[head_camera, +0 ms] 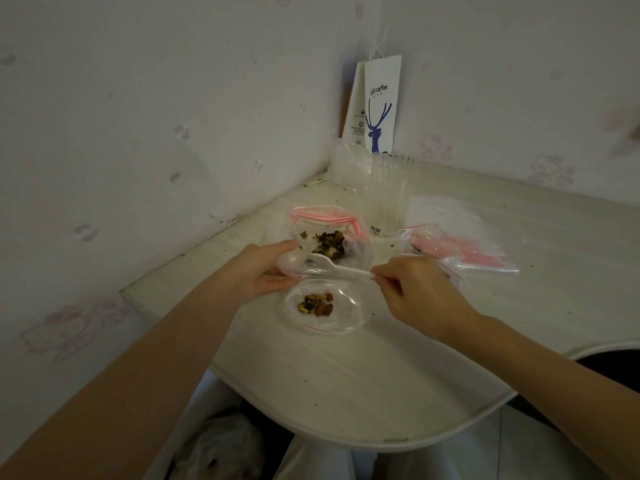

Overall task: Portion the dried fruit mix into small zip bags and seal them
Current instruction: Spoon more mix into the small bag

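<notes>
Small zip bag (320, 308): mid-frame on desk (346, 382), just below spoon.
Right hand (420, 292): fingers pinch clear plastic spoon (332, 266) handle; long axis left-right.
Left hand (265, 270): fingers hold fruit-mix bag (329, 237) rim.

A home room, likely a bedroom corner.
Cartoon-cat wallpaper (550, 169) fills the upper frame behind a small white table (346, 393).

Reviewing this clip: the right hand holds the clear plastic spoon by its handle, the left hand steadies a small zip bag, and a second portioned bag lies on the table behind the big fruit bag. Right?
Nearly. The head view shows the portioned bag lying in front of the big fruit bag, nearer the person, not behind it. The rest stands: the right hand holds the clear plastic spoon by its handle, and the left hand steadies a small zip bag.
</notes>
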